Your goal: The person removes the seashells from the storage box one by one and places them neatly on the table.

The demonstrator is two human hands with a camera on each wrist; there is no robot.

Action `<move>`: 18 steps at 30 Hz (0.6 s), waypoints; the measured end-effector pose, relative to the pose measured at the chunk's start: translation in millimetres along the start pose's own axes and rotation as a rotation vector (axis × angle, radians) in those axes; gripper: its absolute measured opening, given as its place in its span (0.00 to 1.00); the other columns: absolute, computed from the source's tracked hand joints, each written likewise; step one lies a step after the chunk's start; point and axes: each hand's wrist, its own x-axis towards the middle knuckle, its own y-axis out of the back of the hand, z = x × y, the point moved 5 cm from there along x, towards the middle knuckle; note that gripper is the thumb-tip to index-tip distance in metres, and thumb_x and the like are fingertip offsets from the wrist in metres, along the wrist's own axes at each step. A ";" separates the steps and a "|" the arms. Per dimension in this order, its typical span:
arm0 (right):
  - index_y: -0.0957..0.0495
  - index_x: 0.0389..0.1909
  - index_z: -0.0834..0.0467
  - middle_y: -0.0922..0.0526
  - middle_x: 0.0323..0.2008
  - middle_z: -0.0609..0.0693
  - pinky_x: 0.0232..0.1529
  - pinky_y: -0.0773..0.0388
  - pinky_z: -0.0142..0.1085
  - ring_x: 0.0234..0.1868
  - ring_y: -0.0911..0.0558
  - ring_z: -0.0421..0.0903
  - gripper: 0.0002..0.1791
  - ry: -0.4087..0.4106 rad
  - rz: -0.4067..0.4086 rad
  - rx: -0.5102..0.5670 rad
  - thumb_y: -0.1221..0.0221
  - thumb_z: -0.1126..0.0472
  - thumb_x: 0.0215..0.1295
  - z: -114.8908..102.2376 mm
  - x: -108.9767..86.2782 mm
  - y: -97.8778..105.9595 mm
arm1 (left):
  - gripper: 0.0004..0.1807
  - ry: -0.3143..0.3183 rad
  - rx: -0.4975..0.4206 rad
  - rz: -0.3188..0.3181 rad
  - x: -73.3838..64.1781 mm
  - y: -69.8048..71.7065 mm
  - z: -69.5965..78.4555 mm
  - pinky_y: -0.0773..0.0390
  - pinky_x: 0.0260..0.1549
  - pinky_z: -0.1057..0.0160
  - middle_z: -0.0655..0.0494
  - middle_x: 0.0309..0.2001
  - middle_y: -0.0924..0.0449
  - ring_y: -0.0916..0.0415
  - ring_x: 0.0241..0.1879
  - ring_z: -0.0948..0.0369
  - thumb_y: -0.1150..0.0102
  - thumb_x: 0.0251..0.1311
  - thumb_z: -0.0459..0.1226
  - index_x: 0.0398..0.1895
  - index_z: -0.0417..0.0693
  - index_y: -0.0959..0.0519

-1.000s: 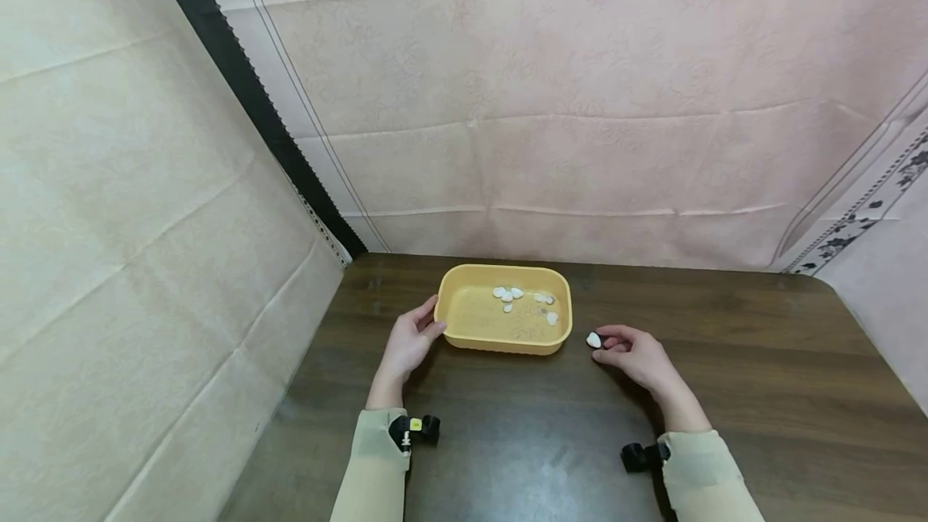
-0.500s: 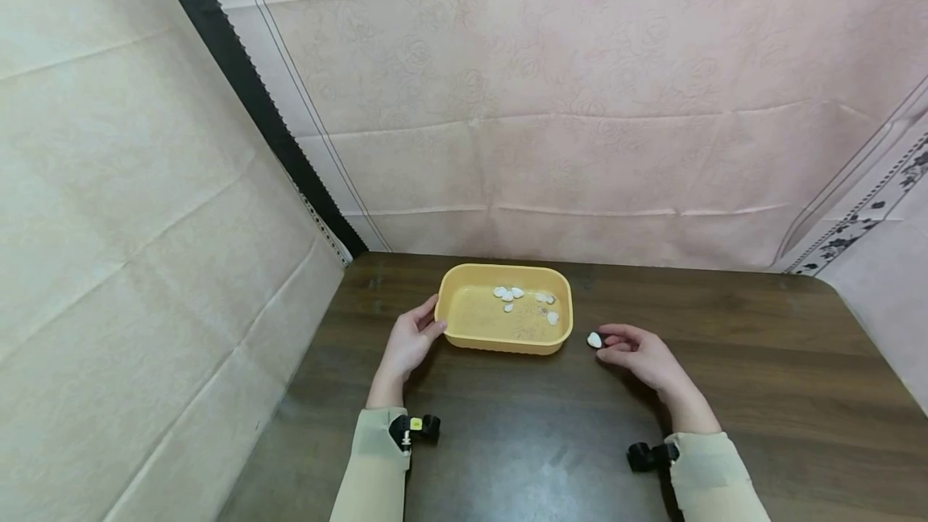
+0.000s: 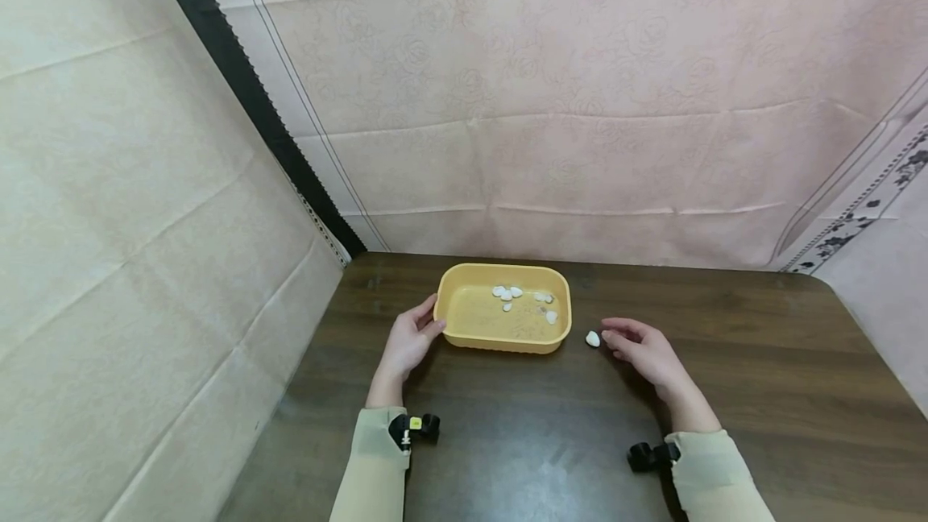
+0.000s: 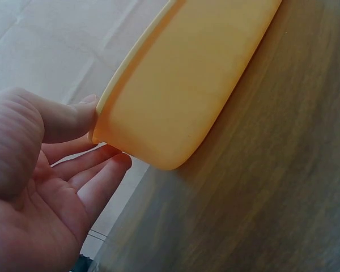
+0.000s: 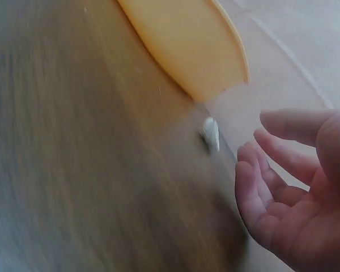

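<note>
A yellow plastic tray [image 3: 500,344] stands on the table. Its left end is gripped by my left hand [image 3: 408,341]; in the left wrist view the thumb lies at the rim and the fingers are below it. Several small white pieces [image 3: 507,294], like pebbles or shells, lie inside the tray. One more white piece [image 3: 593,338] rests on the table just right of the tray; its exact kind is too small to tell. Close to its right side is my right hand [image 3: 641,351], fingers loosely bent. In the right wrist view a gap separates these fingers from the piece [image 5: 211,134].
The dark wooden table [image 3: 500,433] ends at a pale cloth backdrop [image 3: 580,184] behind the tray. Another cloth [image 3: 181,288] hangs at the left. A black camera mount [image 3: 415,428] sits on the left wrist, another mount [image 3: 651,456] on the right.
My right hand has drawn slightly right, away from the white piece on the table, and its fingertips have come closer together. My left hand and the tray stay in place.
</note>
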 end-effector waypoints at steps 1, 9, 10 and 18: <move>0.25 0.71 0.67 0.18 0.63 0.64 0.51 0.15 0.29 0.54 0.16 0.47 0.28 0.004 0.008 -0.005 0.38 0.53 0.80 -2.0 0.3 -1.2 | 0.32 0.002 0.000 0.001 -0.3 0.0 0.2 0.25 0.68 0.50 0.42 0.78 0.32 0.30 0.74 0.46 0.38 0.75 0.29 0.80 0.40 0.32; 0.24 0.71 0.64 0.20 0.63 0.63 0.53 0.16 0.29 0.57 0.17 0.53 0.28 0.025 0.076 0.061 0.39 0.50 0.81 -24.8 2.4 -15.5 | 0.32 -0.003 0.005 0.004 -0.8 0.0 1.8 0.24 0.67 0.52 0.42 0.77 0.31 0.29 0.74 0.46 0.37 0.74 0.29 0.79 0.39 0.32; 0.24 0.71 0.64 0.20 0.63 0.63 0.53 0.16 0.29 0.57 0.17 0.53 0.28 0.033 0.082 0.069 0.39 0.50 0.81 -28.1 2.7 -18.0 | 0.32 -0.004 0.005 0.005 -0.9 0.1 1.8 0.24 0.67 0.52 0.42 0.77 0.31 0.29 0.74 0.46 0.37 0.74 0.29 0.79 0.39 0.32; 0.21 0.67 0.66 0.19 0.58 0.67 0.54 0.14 0.36 0.52 0.15 0.51 0.23 0.085 0.130 0.167 0.38 0.56 0.80 -52.0 7.3 -39.3 | 0.32 0.012 -0.005 0.002 -1.1 -0.4 1.0 0.25 0.67 0.52 0.42 0.77 0.31 0.29 0.74 0.46 0.37 0.75 0.29 0.80 0.40 0.32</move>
